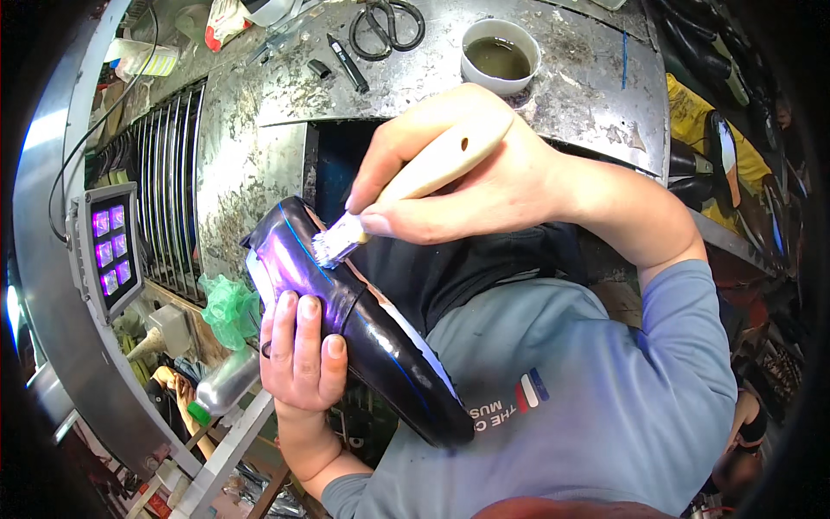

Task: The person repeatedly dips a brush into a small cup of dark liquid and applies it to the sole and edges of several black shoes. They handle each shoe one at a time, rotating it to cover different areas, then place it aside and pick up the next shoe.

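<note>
A glossy black shoe (385, 342) lies slantwise across my lap, its toe towards the lower right. A thin blue line runs along its upper, and a pale strip shows along its bottom edge. My left hand (303, 350) holds the shoe from the left side, fingers laid over the upper near the heel. In my right hand (471, 173) is a flat brush (445, 164) with a pale wooden handle, gripped between thumb and fingers. Its whitish bristles touch the shoe near the blue line, close to the bottom edge.
A white bowl (500, 56) of dark liquid stands on the stained metal bench (251, 82). Black scissors (386, 43) and an uncapped marker (347, 65) lie left of it. At left, a lamp (111, 246) glows purple near a green plastic bag (229, 311) and a bottle (226, 385).
</note>
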Motion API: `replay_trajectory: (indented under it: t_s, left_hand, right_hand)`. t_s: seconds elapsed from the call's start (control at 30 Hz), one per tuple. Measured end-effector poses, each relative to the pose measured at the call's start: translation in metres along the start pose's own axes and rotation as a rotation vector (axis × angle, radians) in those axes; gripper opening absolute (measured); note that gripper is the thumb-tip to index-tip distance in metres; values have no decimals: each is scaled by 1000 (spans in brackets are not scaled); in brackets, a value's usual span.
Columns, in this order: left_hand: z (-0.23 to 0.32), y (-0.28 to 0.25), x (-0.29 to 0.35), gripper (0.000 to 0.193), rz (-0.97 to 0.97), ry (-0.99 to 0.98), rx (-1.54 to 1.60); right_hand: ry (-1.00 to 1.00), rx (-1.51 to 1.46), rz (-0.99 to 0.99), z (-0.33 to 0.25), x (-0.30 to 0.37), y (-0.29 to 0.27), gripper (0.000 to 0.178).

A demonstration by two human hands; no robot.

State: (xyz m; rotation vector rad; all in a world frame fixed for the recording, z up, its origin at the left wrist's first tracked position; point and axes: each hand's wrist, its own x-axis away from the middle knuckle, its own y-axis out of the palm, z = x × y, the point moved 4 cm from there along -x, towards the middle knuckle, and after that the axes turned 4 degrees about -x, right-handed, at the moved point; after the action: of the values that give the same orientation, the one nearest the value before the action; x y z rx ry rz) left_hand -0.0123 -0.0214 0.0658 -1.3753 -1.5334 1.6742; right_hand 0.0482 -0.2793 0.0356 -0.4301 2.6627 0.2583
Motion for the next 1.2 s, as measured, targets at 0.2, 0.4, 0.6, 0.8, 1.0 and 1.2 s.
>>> replay_trajectory:
  t_s: [0.2, 0.4, 0.6, 0.8, 1.0, 1.2]
  left_hand:
    - [2, -5, -2, 32, -23, 26, -27]
    - [0, -2, -3, 31, -16, 13, -45]
    - [-2, 5, -5, 31, -9, -25, -102]
    - [-6, 7, -10, 31, -33, -77, -99]
    - [-11, 13, -8, 29, -87, -137, -113]
    - [-17, 14, -4, 66, -146, -209, -45]
  right_hand:
    - [-68, 101, -74, -3, -11, 1, 15]
    - [129, -32, -98, -10, -6, 0, 19]
    - [-14, 16, -138, -20, 1, -1, 16]
    - [-7, 27, -156, -29, 5, -2, 13]
    - [-18, 64, -190, -36, 7, -1, 9]
    - [-62, 124, -207, -49, 9, 0, 6]
